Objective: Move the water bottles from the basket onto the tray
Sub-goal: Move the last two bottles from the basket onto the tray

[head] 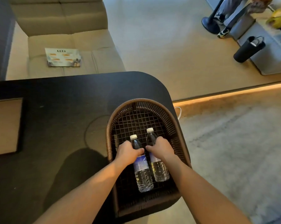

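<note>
2 water bottles (143, 173) | clear, white caps, lying side by side | in woven basket (173, 126)

A dark table (55, 110) carries a wicker basket (110, 126) and a tray (5, 125).

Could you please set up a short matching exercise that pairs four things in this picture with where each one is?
Things:
1. left hand
2. right hand
3. brochure
4. tray

Places:
A. on the sofa seat
B. gripping the bottle with the blue label
C. at the table's left edge
D. gripping the bottle farther right in the basket

Pairs: 1-B, 2-D, 3-A, 4-C
</note>
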{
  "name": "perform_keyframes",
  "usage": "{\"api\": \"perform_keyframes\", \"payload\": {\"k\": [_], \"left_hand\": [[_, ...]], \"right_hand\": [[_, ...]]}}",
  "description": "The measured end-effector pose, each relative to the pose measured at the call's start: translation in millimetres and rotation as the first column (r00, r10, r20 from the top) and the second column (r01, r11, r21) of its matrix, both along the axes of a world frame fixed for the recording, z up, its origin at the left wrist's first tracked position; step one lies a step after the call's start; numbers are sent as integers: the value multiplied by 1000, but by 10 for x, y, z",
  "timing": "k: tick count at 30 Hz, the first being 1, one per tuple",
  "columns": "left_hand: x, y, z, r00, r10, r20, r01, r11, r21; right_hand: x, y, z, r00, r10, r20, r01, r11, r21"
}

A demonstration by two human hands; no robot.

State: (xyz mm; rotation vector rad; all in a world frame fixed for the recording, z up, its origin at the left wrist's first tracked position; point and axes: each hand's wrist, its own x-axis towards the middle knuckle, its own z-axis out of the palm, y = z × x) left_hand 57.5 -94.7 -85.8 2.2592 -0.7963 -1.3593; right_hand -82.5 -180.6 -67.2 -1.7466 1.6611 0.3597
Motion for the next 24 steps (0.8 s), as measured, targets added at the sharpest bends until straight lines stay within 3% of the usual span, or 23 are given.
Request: {"api": "perform_keyframes", "payload": {"k": [9, 14, 19, 24], "left_hand": [[-26, 75, 81, 984, 115, -139, -116, 993, -6], [-97, 210, 235, 972, 130, -196, -150, 984, -91], [-218, 467, 479, 984, 59, -171, -106, 954, -280], [-266, 791, 695, 991, 57, -123, -105, 897, -430]], "right_hand": [[-167, -105, 51, 965, -86, 248, 73, 995, 62], [-299, 28, 228, 937, -94, 336, 80, 995, 57], [-427, 326, 475, 920, 3, 392, 27, 997, -70], [-582, 800, 743, 870, 32, 493, 91, 970, -224]]}}
